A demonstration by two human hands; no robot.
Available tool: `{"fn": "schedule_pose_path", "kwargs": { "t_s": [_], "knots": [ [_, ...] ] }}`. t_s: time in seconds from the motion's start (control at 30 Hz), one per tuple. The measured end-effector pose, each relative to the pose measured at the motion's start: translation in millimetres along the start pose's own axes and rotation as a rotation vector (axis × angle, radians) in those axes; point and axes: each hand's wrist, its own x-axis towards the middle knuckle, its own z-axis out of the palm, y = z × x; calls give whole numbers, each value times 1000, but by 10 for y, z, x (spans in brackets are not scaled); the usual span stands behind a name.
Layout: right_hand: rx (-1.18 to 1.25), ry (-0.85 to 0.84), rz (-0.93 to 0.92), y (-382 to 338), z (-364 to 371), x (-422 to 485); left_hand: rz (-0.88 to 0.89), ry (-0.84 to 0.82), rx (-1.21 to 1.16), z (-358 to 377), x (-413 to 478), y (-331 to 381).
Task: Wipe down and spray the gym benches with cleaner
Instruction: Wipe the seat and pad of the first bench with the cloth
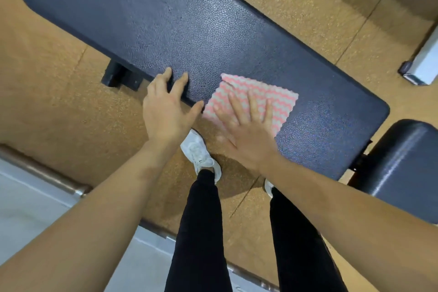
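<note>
A long black padded gym bench runs diagonally from upper left to lower right. A pink and white zigzag cloth lies flat on the pad near its front edge. My right hand presses flat on the cloth with fingers spread. My left hand rests on the bench's front edge just left of the cloth, fingers apart and curled over the rim, holding nothing. No spray bottle is in view.
A second black pad adjoins the bench at the right. The bench's black metal foot sticks out beneath it. My legs and white shoes stand on the tan speckled floor. A white frame piece is at far right.
</note>
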Motion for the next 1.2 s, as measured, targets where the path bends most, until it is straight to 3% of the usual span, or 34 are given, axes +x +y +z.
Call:
{"fn": "schedule_pose_path", "kwargs": {
  "t_s": [0.2, 0.43, 0.57, 0.77, 1.0, 1.2],
  "knots": [
    [-99, -8, -123, 312, -230, 333, 55, -24, -143, -51, -20, -197],
    [6, 106, 205, 537, -728, 1374, 83, -78, -279, -202, 35, -381],
    [42, 131, 320, 348, -765, 1495, 96, -144, -320, -231, 60, -460],
    [-93, 38, 87, -87, -418, 1026, 165, -202, -322, -240, 50, -547],
    [-68, 21, 49, -270, -308, 846, 133, -208, -314, -343, 68, -470],
    [-76, 66, 93, 18, -577, 1277, 76, -207, -327, -353, 111, -434]
  ]
}}
